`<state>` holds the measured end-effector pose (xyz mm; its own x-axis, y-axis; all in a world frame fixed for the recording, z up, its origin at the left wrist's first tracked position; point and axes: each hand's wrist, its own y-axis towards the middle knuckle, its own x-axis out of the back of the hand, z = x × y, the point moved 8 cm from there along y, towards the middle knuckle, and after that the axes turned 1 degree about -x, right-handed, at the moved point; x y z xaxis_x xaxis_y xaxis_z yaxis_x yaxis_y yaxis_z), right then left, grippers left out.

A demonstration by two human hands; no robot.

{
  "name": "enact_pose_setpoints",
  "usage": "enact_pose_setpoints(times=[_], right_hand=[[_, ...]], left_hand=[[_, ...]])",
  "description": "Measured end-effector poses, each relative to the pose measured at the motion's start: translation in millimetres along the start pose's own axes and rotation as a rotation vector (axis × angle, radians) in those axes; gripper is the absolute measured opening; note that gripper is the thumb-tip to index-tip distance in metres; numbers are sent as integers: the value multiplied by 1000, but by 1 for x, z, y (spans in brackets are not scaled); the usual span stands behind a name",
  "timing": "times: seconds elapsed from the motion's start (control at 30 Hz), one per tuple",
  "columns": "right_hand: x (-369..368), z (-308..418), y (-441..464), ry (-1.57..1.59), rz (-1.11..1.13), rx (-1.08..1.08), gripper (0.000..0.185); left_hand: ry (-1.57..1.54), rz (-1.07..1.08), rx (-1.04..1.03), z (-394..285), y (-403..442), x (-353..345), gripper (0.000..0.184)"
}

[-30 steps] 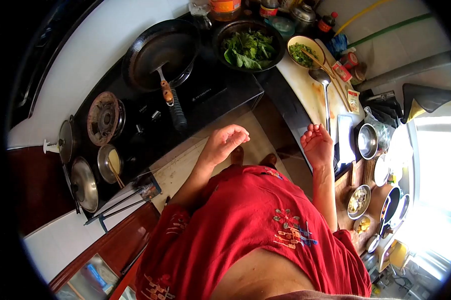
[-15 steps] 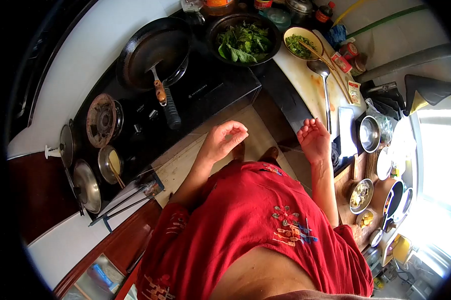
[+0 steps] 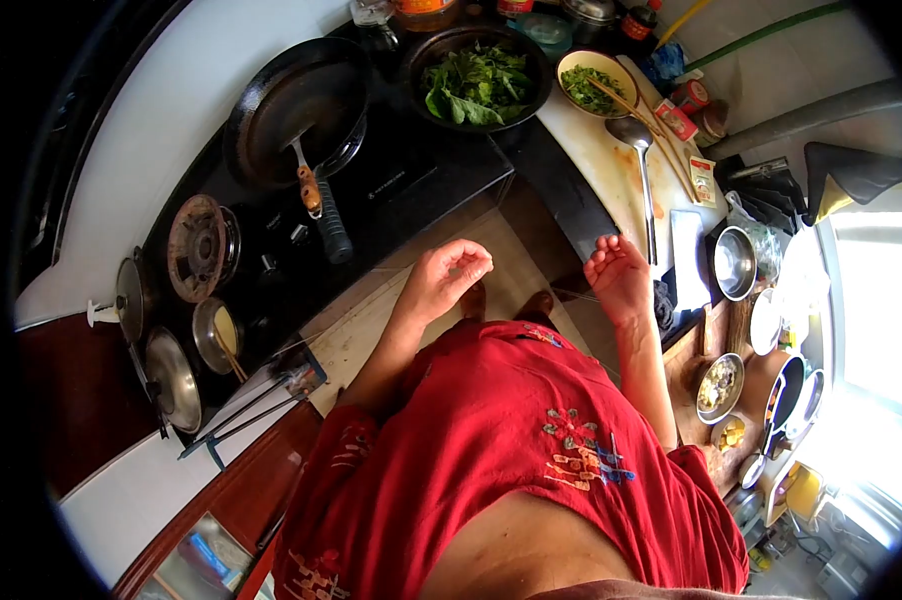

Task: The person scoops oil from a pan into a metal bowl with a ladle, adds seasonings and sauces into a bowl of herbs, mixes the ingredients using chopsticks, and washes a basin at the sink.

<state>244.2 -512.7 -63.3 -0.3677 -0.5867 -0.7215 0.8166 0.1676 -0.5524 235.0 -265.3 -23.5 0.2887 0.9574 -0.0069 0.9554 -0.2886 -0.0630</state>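
Observation:
My left hand (image 3: 443, 283) is in mid-air in front of the stove, its thumb and fingers loosely curved with a gap between them and nothing in it. Palm up, my right hand (image 3: 619, 277) floats near the counter corner, fingers half curled and holding nothing. A wok (image 3: 296, 105) stands on the black stove, with a wooden-handled spatula (image 3: 308, 180) in it. To its right sits a dark bowl of leafy greens (image 3: 479, 85). Beyond my right hand, a ladle (image 3: 644, 170) lies on the white board by a bowl of chopped greens (image 3: 593, 92) and chopsticks (image 3: 671, 155).
At the left are a bare burner (image 3: 197, 248), a small pan (image 3: 214, 332) and metal lids (image 3: 174, 380). On the right counter stand a metal bowl (image 3: 735, 263), a bowl of food (image 3: 720, 388) and a black pan (image 3: 789, 390). Bottles crowd the back corner.
The scene has shifted slightly left as the head camera turned a little. Both hands stay raised in nearly the same pose, still empty.

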Motion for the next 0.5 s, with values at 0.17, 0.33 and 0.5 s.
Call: enact_pose_setpoints(times=[0.17, 0.33, 0.5], right_hand=[[1, -8, 2, -17, -23, -25, 18], [-1, -13, 4, -45, -22, -39, 19], [0, -18, 8, -55, -25, -53, 19]], left_hand=[[-26, -5, 13, 3, 3, 1, 15], [-93, -15, 26, 9, 6, 3, 13], [-127, -4, 19, 10, 9, 6, 14]])
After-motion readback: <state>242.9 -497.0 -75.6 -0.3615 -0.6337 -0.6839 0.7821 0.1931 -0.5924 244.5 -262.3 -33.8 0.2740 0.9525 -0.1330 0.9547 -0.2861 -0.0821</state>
